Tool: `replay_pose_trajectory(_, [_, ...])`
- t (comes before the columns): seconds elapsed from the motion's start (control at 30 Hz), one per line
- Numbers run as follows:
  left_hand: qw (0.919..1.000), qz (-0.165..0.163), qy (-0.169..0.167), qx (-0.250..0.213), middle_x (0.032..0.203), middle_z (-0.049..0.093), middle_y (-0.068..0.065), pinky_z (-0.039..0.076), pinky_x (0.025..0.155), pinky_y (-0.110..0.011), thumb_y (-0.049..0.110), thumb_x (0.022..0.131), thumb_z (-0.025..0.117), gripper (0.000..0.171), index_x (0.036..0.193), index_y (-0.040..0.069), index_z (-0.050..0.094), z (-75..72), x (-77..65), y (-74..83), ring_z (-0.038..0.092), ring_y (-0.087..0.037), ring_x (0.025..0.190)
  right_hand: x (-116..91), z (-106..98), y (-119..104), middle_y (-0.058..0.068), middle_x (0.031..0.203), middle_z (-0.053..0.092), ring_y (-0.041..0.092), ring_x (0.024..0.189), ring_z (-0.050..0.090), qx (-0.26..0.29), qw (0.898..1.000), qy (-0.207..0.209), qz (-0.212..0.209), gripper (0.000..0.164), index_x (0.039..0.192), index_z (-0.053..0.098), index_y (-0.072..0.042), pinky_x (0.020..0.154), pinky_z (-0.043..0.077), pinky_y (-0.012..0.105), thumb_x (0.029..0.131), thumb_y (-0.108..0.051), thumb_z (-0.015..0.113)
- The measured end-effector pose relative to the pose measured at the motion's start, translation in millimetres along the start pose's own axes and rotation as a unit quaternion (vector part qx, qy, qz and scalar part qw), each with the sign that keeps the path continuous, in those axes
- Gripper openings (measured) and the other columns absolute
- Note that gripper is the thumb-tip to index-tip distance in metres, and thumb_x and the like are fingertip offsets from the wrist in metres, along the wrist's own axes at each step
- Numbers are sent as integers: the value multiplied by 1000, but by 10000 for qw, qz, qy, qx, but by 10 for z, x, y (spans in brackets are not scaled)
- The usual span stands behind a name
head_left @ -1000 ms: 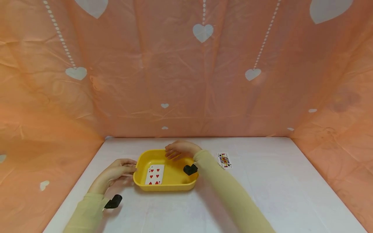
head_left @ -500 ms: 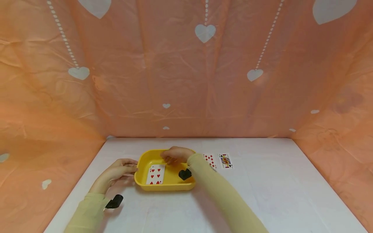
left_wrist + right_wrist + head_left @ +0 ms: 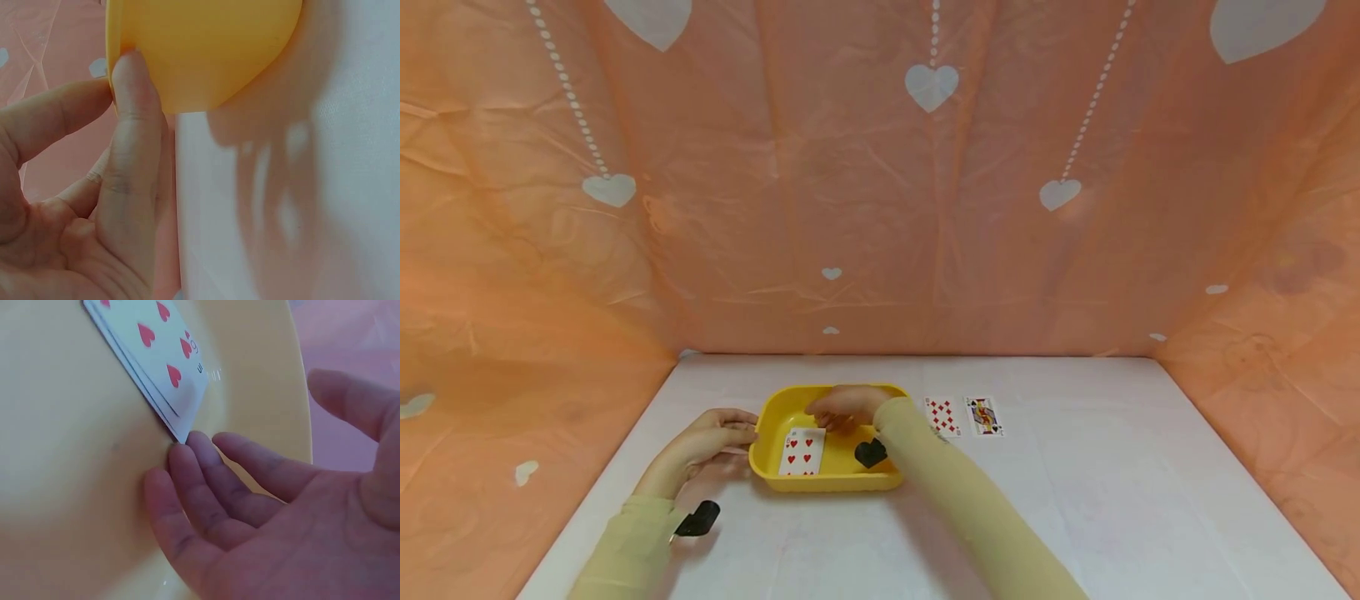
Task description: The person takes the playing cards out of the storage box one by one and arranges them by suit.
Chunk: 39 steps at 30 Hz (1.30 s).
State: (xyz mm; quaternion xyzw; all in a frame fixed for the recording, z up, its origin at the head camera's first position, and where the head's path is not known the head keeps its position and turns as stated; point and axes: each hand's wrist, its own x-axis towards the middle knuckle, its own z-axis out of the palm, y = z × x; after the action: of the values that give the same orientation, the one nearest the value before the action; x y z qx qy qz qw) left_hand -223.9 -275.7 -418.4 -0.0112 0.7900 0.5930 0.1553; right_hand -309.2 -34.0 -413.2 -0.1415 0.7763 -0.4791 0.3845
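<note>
A small stack of playing cards lies inside a yellow tray, with a six of hearts on top. My left hand holds the tray's left end; in the left wrist view the thumb and index finger meet at its rim. Inside the tray my right hand reaches toward the cards. Its fingertips touch or nearly touch a corner of the stack, while the thumb stands well apart. The lower part of the top card is hidden by the tray's front wall.
To the right of the tray, a diamonds card and a spades face card lie face up on the white table. Orange sheeting with white hearts rises at the back and sides.
My right hand has moved left and down inside the tray, toward the cards. The diamonds card beside the tray has come out from behind the right sleeve. My left hand keeps its place.
</note>
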Motion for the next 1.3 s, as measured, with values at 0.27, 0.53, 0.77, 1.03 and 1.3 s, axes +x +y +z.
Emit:
replay_pose_trajectory(0.27, [10000,7,55,47,102,65,-16,57,75,-42,6,90,61,41,122,-16,48,8,20,9,65,-24,82,44,33,17,7,74,56,20,68,47,-90,9997,-139,173,33,94,62,6,64,36,28,91,-27,64])
replay_pose_trajectory(0.53, [9999,13,63,123,101,65,-15,56,76,-42,6,91,61,39,121,-16,48,11,11,20,66,-25,81,73,26,17,7,66,48,18,59,39,-770,9963,-375,-3,28,78,60,3,55,28,27,93,-20,62])
replay_pose_trajectory(0.77, [9999,95,20,23,99,65,-16,56,76,-42,3,91,60,38,120,-18,48,0,19,7,66,-25,81,53,3,10,4,70,57,17,65,46,-1203,9921,-285,-216,10,81,69,-2,58,36,25,87,-9,67])
replay_pose_trajectory(1.03, [9999,-10,64,97,102,65,-15,56,75,-42,6,91,61,40,122,-16,49,7,0,2,66,-26,84,49,1,32,0,69,60,14,64,48,-845,9963,-121,-115,3,82,68,-4,59,40,25,85,-4,70])
replay_pose_trajectory(1.3, [9999,-47,68,89,102,65,-15,57,75,-41,6,91,61,40,123,-16,49,9,-14,18,66,-26,85,23,-13,28,3,75,67,16,68,55,-706,9973,189,-57,4,86,71,-2,70,52,30,84,-5,71])
